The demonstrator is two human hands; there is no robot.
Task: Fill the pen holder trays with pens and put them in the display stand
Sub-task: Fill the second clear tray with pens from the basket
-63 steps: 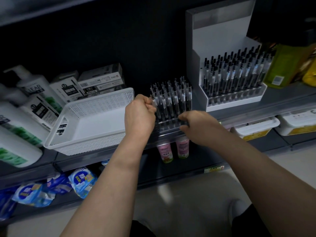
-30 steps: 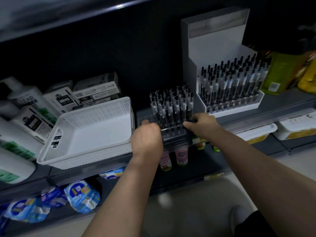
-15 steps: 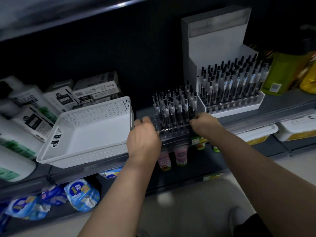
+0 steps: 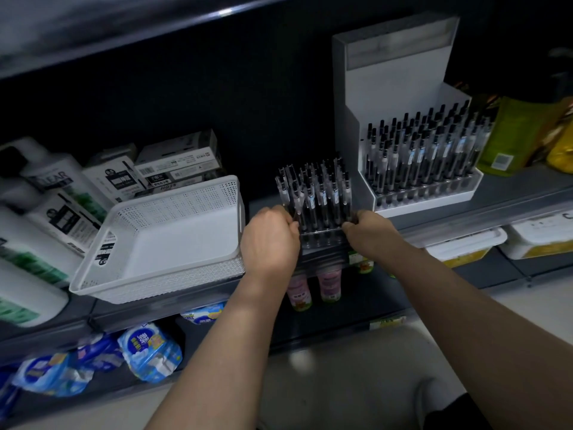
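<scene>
Tray [image 4: 322,242] full of pens [image 4: 316,193], at shelf [image 4: 514,192] front between basket [image 4: 217,193] and stand [image 4: 390,88]. Each grip, left hand [image 4: 269,240] and right hand [image 4: 370,231], pinches one end; we judge this holds it level for lifting.

Pen tray [image 4: 322,240] between basket [image 4: 173,274] and stand [image 4: 390,88]

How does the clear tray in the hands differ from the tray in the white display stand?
The clear plastic pen tray is gripped at both ends by the left hand and right hand; the second tray sits untouched in the white display stand. The held tray is narrower than the stand's, front holes empty. Both carry upright pens.
</scene>
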